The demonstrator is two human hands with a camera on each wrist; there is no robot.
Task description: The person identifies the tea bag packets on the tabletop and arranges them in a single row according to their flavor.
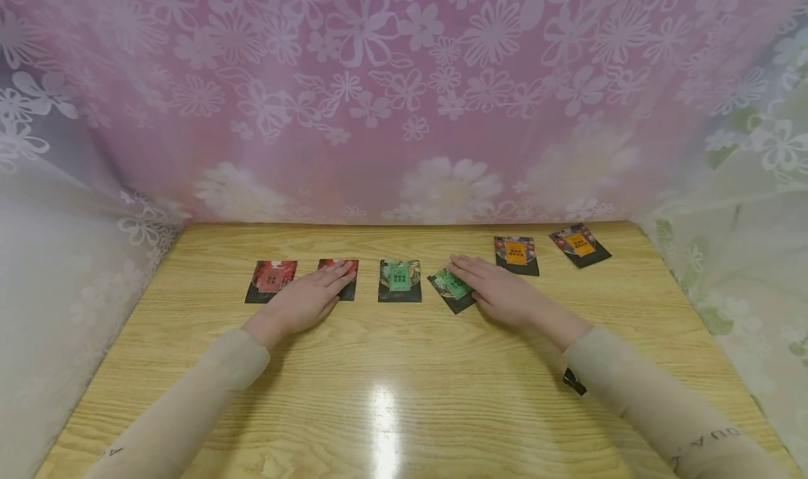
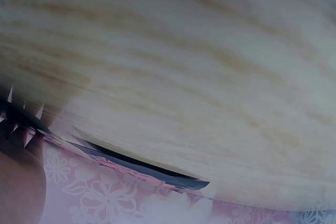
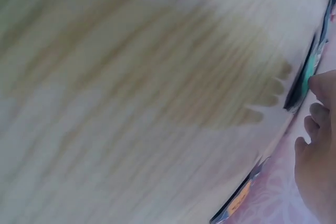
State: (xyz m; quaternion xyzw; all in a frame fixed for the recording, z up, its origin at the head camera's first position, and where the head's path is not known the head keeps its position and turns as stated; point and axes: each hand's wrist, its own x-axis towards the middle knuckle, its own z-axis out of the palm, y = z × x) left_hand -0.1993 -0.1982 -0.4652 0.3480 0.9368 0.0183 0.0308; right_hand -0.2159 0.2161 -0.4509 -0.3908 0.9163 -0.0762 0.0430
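Note:
My left hand (image 1: 306, 300) lies with straight fingers across a red-and-black packet (image 1: 348, 292), covering much of it. Left of that hand is a second red packet (image 1: 270, 281), lying flat on the table. The fingers of my right hand (image 1: 505, 294) rest, extended, on a tilted green-and-black packet (image 1: 449, 285) and hide its upper right part. Between the two hands lies another green packet (image 1: 400, 281), set straight. At the lower left of the left wrist view, the left hand (image 2: 21, 182) appears dark; in the right wrist view the right hand (image 3: 320, 150) is at the right edge.
Two orange-labelled packets lie beyond the right hand: one nearly straight (image 1: 516, 255), the other turned (image 1: 580, 245) near the far right corner. A small black object (image 1: 574, 381) sits by the right sleeve. Floral curtains (image 1: 404, 114) border the wooden table (image 1: 328, 395) at back and sides.

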